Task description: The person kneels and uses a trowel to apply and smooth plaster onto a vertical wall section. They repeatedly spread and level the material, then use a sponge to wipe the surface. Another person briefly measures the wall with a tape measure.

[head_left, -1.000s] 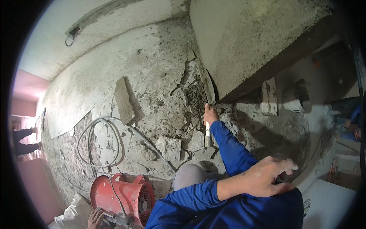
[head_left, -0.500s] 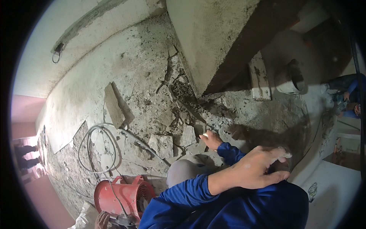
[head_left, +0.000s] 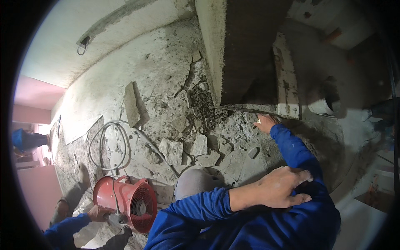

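Observation:
My right hand (head_left: pixel 268 123) reaches over the rubble, its fingers closed around the end of a long, thin, dark bar (head_left: pixel 237 110). That bar lies nearly level at the foot of the upright slab (head_left: pixel 212 54). A small pale yellow spot shows at my fingertips, too small to name. Nearer to me, my left hand (head_left: pixel 277 187) hangs with its back up, thumb and dusty fingers apart, nothing visible in it. Beyond it lie broken concrete pieces (head_left: pixel 171 151) and loose grey rubble (head_left: pixel 237 129). The bar's exact kind cannot be made out.
A red drum fan (head_left: pixel 125 202) stands at lower left; a co-worker's hand (head_left: pixel 99 212) is beside it. Hose coils (head_left: pixel 109 146) lie behind the fan. A plank (head_left: pixel 286 79) and white bucket (head_left: pixel 321 106) stand right. A grey rounded shape (head_left: pixel 196 183) is close before me.
My right hand has moved right and away from me, and the bar has swung from slanting to nearly level. My left hand keeps its pose. The co-worker's arm shows more beside the fan.

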`<state>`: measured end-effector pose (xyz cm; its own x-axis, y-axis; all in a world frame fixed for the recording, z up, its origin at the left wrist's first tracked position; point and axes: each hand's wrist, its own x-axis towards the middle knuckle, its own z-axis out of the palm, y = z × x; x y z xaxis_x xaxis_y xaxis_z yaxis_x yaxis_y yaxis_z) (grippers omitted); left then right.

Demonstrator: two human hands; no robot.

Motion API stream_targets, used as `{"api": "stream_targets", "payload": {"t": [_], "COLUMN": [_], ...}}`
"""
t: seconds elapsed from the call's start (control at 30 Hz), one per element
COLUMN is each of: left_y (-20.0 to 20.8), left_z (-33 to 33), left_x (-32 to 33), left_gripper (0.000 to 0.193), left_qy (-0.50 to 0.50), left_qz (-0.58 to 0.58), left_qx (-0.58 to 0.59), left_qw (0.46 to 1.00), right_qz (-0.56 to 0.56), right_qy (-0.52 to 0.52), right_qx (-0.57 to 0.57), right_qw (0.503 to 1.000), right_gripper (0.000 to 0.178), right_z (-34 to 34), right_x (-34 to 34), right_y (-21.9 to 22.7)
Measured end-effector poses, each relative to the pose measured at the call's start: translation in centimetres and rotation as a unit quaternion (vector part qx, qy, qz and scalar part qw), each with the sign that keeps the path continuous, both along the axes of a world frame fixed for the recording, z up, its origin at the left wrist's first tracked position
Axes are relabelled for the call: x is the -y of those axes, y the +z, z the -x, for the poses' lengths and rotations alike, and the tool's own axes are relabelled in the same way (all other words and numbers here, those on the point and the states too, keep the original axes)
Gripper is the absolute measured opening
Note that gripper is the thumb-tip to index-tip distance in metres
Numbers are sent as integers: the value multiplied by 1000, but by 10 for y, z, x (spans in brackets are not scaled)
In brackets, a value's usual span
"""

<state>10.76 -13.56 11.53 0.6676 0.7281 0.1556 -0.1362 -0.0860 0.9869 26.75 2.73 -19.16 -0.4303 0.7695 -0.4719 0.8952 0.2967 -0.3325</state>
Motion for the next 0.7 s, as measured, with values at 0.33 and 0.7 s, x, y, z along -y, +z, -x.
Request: {"api": "stream_targets", "payload": {"t": [0.33, 0.7], "left_y": [-19, -17], "left_z": [-32, -23], "left_x": [0, -12], "left_gripper": [44, 49], "left_qy": [51, 7], "left_qz": [-52, -6], "left_qx": [-13, -72], "left_qw": [997, 997], "right_qz": [2, 49], "right_qy": [44, 50], "right_qx": [63, 65], "right_qw": [997, 995], "right_gripper": [38, 33], "right_z": [8, -2], "right_x": [-40, -16], "right_y": [20, 0]}}
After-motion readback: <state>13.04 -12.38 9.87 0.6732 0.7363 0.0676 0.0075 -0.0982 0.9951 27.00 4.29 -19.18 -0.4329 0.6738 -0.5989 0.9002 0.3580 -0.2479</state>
